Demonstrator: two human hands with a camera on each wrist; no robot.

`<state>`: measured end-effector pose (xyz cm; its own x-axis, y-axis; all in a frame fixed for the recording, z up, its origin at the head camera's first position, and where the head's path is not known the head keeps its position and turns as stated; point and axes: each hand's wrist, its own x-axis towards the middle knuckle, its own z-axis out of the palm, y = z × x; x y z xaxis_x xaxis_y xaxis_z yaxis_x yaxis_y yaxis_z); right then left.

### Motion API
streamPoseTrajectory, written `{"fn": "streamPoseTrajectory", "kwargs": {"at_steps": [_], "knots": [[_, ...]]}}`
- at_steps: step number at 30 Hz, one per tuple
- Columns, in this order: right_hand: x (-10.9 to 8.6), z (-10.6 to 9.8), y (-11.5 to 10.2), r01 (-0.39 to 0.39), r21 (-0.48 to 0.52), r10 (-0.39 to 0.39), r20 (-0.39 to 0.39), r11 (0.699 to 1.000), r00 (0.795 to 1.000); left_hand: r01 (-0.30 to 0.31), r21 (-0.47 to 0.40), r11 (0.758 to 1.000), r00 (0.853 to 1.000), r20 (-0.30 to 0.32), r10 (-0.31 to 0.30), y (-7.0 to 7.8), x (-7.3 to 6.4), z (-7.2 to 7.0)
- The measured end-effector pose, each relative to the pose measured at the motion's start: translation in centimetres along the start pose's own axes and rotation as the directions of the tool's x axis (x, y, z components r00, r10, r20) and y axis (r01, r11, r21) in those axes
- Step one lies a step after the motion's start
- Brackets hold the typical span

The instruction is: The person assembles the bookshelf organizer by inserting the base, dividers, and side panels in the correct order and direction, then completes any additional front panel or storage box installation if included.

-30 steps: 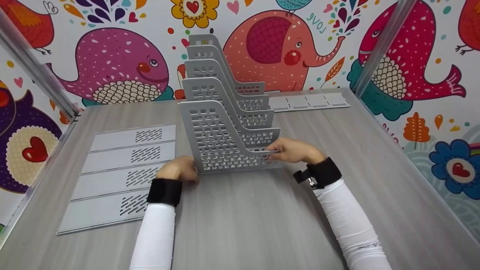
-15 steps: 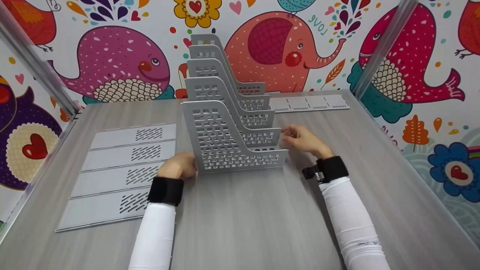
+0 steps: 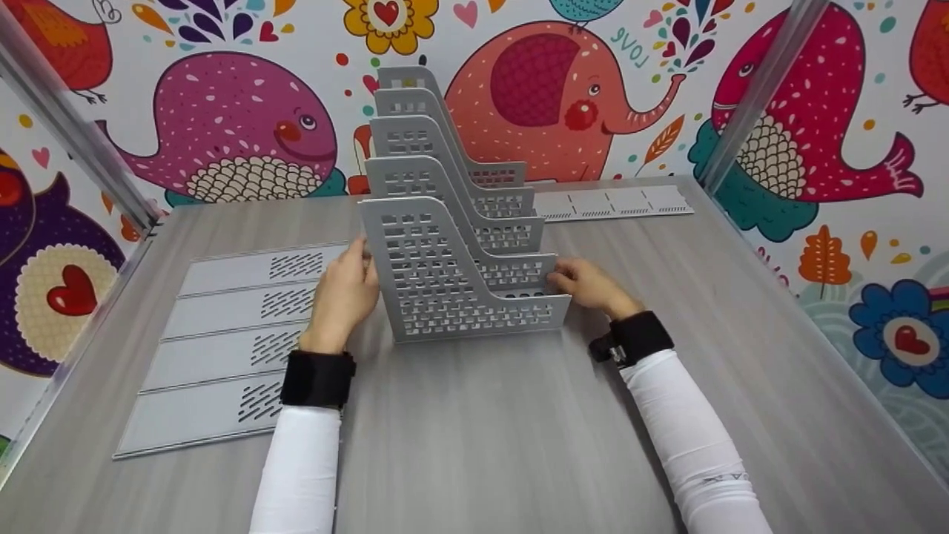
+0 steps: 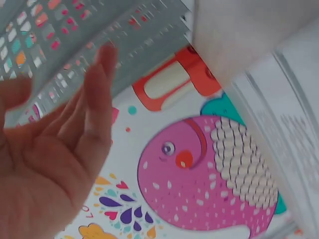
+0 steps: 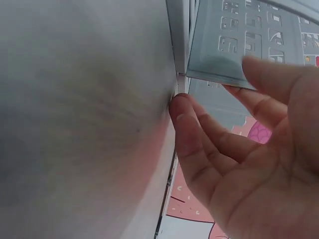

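A grey file holder point(image 3: 489, 315) with several upright, perforated dividers stands on the table in the head view. My left hand point(image 3: 345, 297) is at its tall left side. In the left wrist view that hand point(image 4: 55, 149) has its thumb apart and its fingers reaching toward the perforated panels point(image 4: 55, 40); whether they touch is blurred. At the low right end, my right hand point(image 3: 589, 285) pinches the edge of the second divider point(image 3: 519, 273). The right wrist view has the thumb of my right hand point(image 5: 249, 144) on one face of a panel point(image 5: 219, 59) and a finger behind it.
Left of the holder lies a flat grey panel point(image 3: 215, 319) with slotted sections, partly beneath my left forearm. A narrow slotted white strip point(image 3: 615, 204) lies along the back wall. The wall point(image 3: 534, 96) carries printed cartoon animals. Metal posts point(image 3: 756, 96) rise at the table's corners.
My left hand has moved away from the holder's lower front left corner, up along its left side. My right hand has let go of the front divider and taken the second one's edge.
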<state>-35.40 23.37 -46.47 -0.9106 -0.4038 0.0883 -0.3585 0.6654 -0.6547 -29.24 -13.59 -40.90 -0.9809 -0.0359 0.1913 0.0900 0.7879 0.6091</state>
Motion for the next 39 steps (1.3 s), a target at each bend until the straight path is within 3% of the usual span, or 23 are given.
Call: {"fn": "streamPoseTrajectory", "kwargs": {"at_steps": [4,12,17,20,24,26,28,33,36,39], "knots": [[0.0,-0.3,-0.1,0.003,0.005,-0.003,-0.013,1.000,1.000,-0.047,-0.083,0.995,0.999,-0.029,0.044,0.2,0.1,0.0],[-0.9,-2.2,-0.3,-0.029,0.140,0.031,-0.015,0.990,0.999,-0.104,-0.089,0.991,0.994,-0.048,0.100,0.1,0.0,0.0],[-1.5,-3.8,-0.4,-0.060,0.265,0.060,0.008,0.962,0.998,-0.109,-0.134,0.985,0.986,-0.141,0.090,0.3,-0.1,-0.2],[-1.7,-4.7,-0.6,-0.053,0.296,0.061,-0.016,0.954,0.998,-0.160,-0.191,0.968,0.963,-0.247,0.110,0.4,-0.3,-0.4],[-2.2,-5.9,-1.3,-0.037,0.343,0.058,-0.052,0.939,0.997,-0.276,-0.250,0.928,0.907,-0.387,0.166,0.3,-0.5,-0.8],[-2.4,-6.6,-1.7,-0.028,0.371,0.060,-0.073,0.928,0.996,-0.306,-0.281,0.910,0.887,-0.431,0.164,0.4,-0.5,-1.1],[-2.7,-7.1,-2.1,-0.015,0.398,0.059,-0.099,0.917,0.993,-0.322,-0.330,0.887,0.876,-0.458,0.148,0.3,-0.5,-1.6],[-3.7,-8.5,-3.0,0.013,0.423,0.072,-0.184,0.906,0.980,-0.326,-0.387,0.863,0.872,-0.476,0.115,-0.1,-0.5,-2.5],[-4.4,-9.2,-3.5,0.025,0.437,0.079,-0.219,0.899,0.973,-0.346,-0.363,0.865,0.865,-0.480,0.144,-0.1,-0.6,-2.9],[-5.0,-9.8,-4.1,0.030,0.444,0.086,-0.238,0.895,0.967,-0.397,-0.318,0.861,0.848,-0.486,0.212,0.0,-0.6,-3.0]]}}
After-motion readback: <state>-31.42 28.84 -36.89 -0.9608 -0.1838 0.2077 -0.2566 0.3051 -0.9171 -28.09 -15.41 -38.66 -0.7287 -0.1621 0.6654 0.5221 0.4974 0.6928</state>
